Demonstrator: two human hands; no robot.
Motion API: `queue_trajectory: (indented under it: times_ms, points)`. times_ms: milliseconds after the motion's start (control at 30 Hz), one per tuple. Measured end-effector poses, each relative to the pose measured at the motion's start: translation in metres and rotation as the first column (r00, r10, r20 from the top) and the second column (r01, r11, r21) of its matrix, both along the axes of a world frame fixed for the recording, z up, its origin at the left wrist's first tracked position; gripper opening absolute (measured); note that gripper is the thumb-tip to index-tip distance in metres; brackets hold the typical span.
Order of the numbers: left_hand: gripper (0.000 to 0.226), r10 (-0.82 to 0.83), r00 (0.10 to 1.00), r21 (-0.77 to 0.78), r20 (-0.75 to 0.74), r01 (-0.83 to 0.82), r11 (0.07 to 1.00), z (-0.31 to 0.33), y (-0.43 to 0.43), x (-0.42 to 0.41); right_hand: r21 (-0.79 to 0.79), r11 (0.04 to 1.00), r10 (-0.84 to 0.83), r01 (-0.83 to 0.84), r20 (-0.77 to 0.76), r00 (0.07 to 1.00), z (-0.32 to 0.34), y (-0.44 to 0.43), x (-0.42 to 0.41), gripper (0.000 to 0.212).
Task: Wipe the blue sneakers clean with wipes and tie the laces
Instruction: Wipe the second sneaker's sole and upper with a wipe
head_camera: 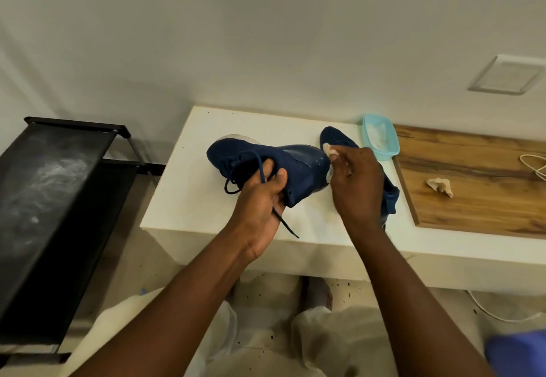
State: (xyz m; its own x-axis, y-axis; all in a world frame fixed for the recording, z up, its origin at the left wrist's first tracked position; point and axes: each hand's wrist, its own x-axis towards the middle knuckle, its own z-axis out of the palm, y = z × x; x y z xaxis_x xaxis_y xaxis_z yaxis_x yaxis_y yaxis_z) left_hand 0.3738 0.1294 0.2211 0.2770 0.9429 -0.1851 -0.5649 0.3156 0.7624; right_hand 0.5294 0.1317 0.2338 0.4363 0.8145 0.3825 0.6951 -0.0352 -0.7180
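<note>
My left hand (263, 196) grips a blue sneaker (295, 163) by its opening, fingers inside, and holds it on its side above the white counter (189, 199). Its dark laces (280, 220) hang loose below my palm. My right hand (356, 181) pinches a white wipe (330, 150) against the heel end of that sneaker. The second blue sneaker (339, 138) lies on the counter behind my right hand, mostly hidden by it.
A light blue tub of wipes (381, 140) stands open at the back of the counter. A crumpled used wipe (440, 186) lies on the wooden board (472, 199) to the right, near a white cable (534, 166). A black shoe rack (53, 214) stands on the left.
</note>
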Motion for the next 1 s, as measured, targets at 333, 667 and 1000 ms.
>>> queue_trajectory:
  times_ms: [333, 667, 1000]
  points:
    - [0.039, -0.059, 0.986, 0.029, -0.153, 0.064, 0.998, -0.016, -0.003, 0.006, -0.039, 0.988, 0.150, -0.147, 0.116, 0.982, -0.023, 0.008, -0.004, 0.020]
    - [0.034, -0.193, 0.740, 0.021, -0.644, 0.270, 0.963, -0.034, 0.002, 0.004, -0.192, 0.943, 0.236, -0.272, -0.193, 0.953, -0.041, 0.000, -0.001, 0.013]
    - [0.030, 0.183, -0.228, -0.015, -0.956, 0.665, 0.747, 0.001, 0.008, -0.038, -0.158, 0.929, 0.216, -0.335, -0.505, 0.836, -0.047, -0.001, -0.011, 0.012]
